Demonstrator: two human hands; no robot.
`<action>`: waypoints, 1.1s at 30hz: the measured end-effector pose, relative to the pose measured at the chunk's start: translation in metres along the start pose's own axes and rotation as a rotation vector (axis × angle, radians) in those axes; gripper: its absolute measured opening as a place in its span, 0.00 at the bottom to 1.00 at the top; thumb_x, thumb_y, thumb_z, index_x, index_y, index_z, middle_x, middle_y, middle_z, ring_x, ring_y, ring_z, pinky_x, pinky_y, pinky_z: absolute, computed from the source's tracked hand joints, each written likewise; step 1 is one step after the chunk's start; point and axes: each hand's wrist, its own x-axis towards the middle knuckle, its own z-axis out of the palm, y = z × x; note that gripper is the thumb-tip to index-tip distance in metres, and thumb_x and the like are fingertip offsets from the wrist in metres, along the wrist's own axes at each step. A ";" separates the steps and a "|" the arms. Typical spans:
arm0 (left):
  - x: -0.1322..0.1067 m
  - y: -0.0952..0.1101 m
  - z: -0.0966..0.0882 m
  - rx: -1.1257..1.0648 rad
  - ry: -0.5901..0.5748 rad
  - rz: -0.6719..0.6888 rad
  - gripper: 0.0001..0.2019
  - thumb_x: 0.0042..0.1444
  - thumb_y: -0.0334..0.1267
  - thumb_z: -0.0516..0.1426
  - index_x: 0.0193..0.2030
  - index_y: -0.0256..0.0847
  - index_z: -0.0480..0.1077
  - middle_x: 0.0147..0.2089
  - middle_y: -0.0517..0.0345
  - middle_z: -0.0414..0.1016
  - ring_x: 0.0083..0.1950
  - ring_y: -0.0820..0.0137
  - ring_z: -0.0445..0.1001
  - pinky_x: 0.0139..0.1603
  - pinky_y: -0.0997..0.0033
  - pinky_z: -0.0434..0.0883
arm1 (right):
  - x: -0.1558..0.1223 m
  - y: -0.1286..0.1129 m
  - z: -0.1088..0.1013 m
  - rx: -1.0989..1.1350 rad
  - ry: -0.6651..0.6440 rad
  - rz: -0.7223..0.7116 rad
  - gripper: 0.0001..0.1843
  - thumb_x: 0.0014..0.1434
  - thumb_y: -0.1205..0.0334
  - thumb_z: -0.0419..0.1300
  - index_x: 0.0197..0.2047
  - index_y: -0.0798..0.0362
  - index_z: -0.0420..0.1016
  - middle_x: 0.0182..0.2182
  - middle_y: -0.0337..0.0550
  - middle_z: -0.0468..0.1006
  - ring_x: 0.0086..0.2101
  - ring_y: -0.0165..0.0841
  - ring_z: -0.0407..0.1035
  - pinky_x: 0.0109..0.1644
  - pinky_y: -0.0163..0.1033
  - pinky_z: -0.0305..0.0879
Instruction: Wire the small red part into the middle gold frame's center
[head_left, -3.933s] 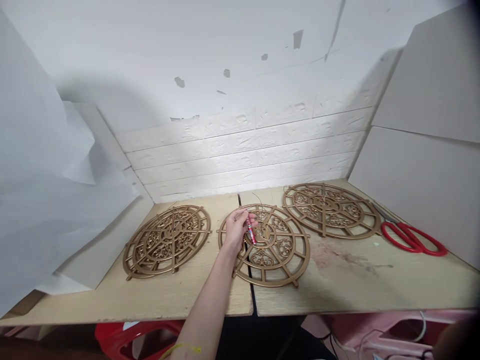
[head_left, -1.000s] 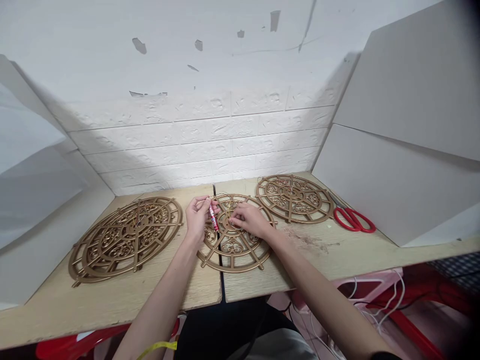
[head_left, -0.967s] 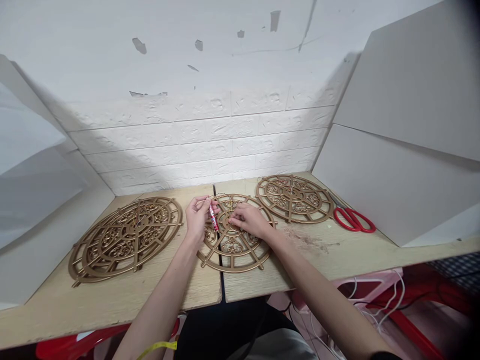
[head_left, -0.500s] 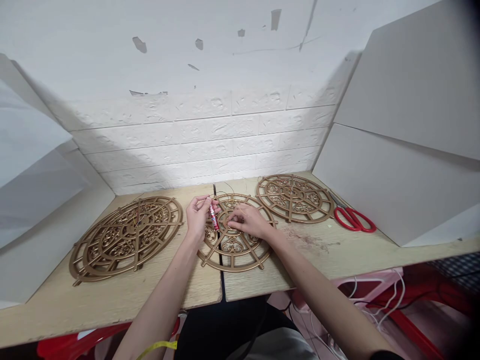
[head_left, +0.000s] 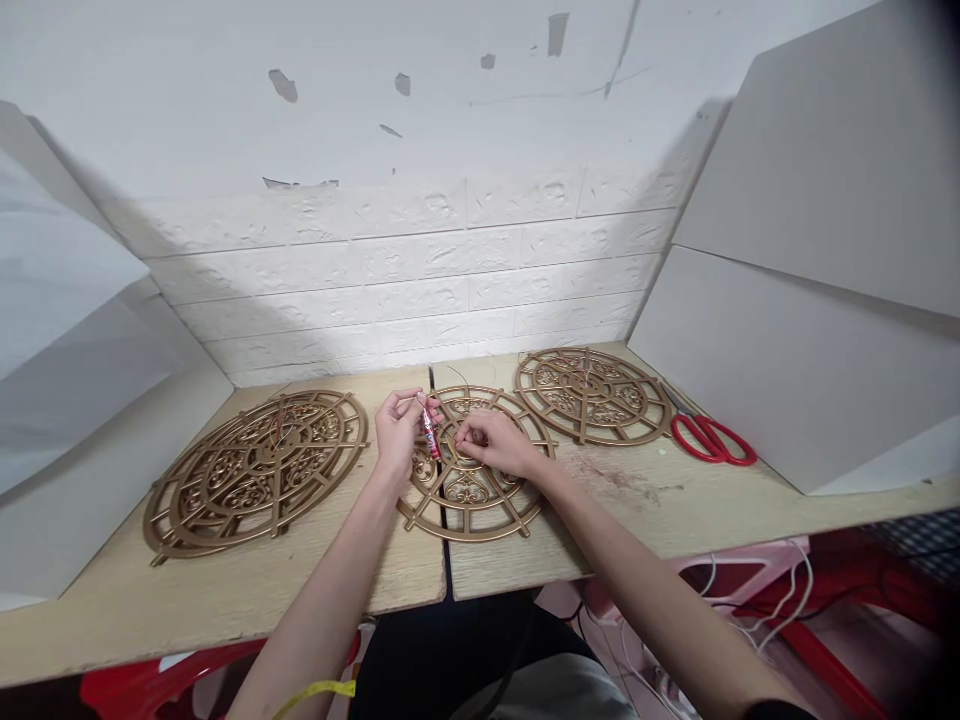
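Note:
Three round gold openwork plates lie on the wooden table. Over the left part of the middle plate (head_left: 469, 505) my left hand (head_left: 397, 435) is closed around a small red tube (head_left: 430, 437). My right hand (head_left: 495, 443) rests over that plate's centre, fingertips pinched on a thin wire (head_left: 459, 375) that loops up behind the hands. What the pinch grips exactly is too fine to make out. The left plate (head_left: 255, 470) and the right plate (head_left: 592, 395) lie untouched.
Red-handled scissors (head_left: 712, 440) lie at the right by a grey board (head_left: 795, 350). A white brick-pattern wall (head_left: 420, 280) stands behind. A seam (head_left: 442, 555) splits the table (head_left: 675, 510) into two boards. Cables and red and pink plastic show below the front edge.
Between 3.9 s ago and 1.0 s ago my right hand came onto the middle plate and the view shifted. Over the last second the right fingers drew slightly together on the wire; the left hand barely moved.

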 end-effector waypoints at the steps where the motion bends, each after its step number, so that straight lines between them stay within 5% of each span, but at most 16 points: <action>1: 0.000 0.000 0.000 0.003 -0.002 -0.001 0.18 0.41 0.41 0.65 0.36 0.37 0.66 0.29 0.55 0.78 0.25 0.70 0.76 0.25 0.73 0.70 | 0.000 0.000 0.000 0.004 0.001 0.006 0.03 0.52 0.71 0.60 0.30 0.55 0.72 0.26 0.38 0.72 0.28 0.29 0.63 0.34 0.33 0.58; 20: 0.000 -0.001 0.000 -0.040 0.012 0.022 0.16 0.41 0.38 0.65 0.35 0.36 0.67 0.28 0.55 0.77 0.27 0.71 0.76 0.32 0.69 0.74 | -0.001 -0.003 0.000 0.109 0.042 0.051 0.06 0.58 0.63 0.56 0.31 0.55 0.70 0.24 0.37 0.70 0.26 0.27 0.62 0.30 0.32 0.56; 33: 0.000 0.001 0.000 -0.036 0.010 0.024 0.15 0.42 0.39 0.64 0.35 0.36 0.66 0.28 0.55 0.78 0.27 0.70 0.76 0.32 0.69 0.74 | 0.003 0.006 -0.013 0.676 0.375 0.286 0.11 0.51 0.55 0.63 0.34 0.55 0.73 0.27 0.39 0.73 0.28 0.29 0.66 0.34 0.35 0.63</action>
